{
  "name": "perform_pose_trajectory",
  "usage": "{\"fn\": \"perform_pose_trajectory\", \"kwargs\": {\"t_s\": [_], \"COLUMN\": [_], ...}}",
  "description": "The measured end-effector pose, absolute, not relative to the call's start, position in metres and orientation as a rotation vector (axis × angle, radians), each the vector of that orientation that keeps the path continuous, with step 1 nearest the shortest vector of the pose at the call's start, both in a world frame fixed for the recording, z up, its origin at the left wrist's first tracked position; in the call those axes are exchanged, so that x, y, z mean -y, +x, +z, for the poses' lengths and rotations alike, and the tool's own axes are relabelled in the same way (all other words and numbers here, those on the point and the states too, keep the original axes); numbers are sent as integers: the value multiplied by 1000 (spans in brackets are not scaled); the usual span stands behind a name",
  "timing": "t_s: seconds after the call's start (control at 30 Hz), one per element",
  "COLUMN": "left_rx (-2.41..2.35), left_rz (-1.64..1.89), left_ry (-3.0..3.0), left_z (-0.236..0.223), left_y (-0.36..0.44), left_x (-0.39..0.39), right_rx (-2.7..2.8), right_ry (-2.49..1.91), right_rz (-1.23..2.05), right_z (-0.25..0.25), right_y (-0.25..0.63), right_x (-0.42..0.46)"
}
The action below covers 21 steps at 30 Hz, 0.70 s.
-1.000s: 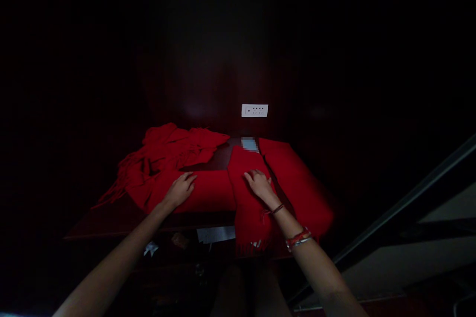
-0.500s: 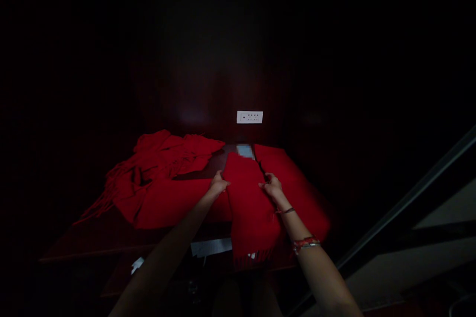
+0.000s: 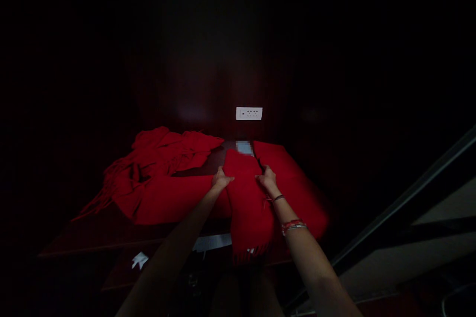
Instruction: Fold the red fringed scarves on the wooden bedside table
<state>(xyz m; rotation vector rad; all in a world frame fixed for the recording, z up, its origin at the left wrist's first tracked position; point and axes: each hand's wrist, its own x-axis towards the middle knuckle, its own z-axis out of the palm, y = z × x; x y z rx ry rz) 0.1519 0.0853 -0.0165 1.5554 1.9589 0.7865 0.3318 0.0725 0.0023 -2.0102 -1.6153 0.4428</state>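
A red fringed scarf [image 3: 245,203] lies as a narrow folded strip over the dark desk [image 3: 92,235], its fringe hanging past the front edge. My left hand [image 3: 222,178] grips its left side, thumb on top and fingers underneath. On the opposite side my right hand [image 3: 267,179] pinches the other edge in the same way. Another stretch of red cloth [image 3: 178,198] runs flat to the left, passing behind my left wrist. Whether it joins the strip I cannot tell. To the right lies a wide flat red scarf [image 3: 293,178].
A crumpled heap of red fringed scarves [image 3: 167,151] sits at the back left. A white socket plate [image 3: 249,113] is on the dark wall, with a pale blurred card [image 3: 244,147] below it. White paper [image 3: 213,242] and a crumpled white scrap [image 3: 140,260] lie under the desk top.
My left hand has moved right from the flat cloth to the strip's left edge. My right hand has shifted from resting on the strip to its right edge. Both have closed on it.
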Motion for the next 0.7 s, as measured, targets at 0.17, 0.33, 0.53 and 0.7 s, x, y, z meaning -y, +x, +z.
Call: {"fn": "perform_pose_trajectory", "kwargs": {"t_s": [0.17,0.33,0.53,0.7], "left_rx": [-2019,-2194,-2149,-1973], "left_rz": [740,684,663,669], "left_ry": [1567,1838,2131,2240], "left_z": [-12,-11,-20,-24], "left_y": [147,155,154,139], "left_x": [-79,-66,-66,-77], "right_rx": [1629,1674,1607,1650], "right_ry": [-1887,-1911,-1936,-1828], "right_rz": [444,378,385,423], "right_z": [-6,0,3,-1], "right_y": [337,331,322,326], "right_x": [-78,-75,-89,-100]}}
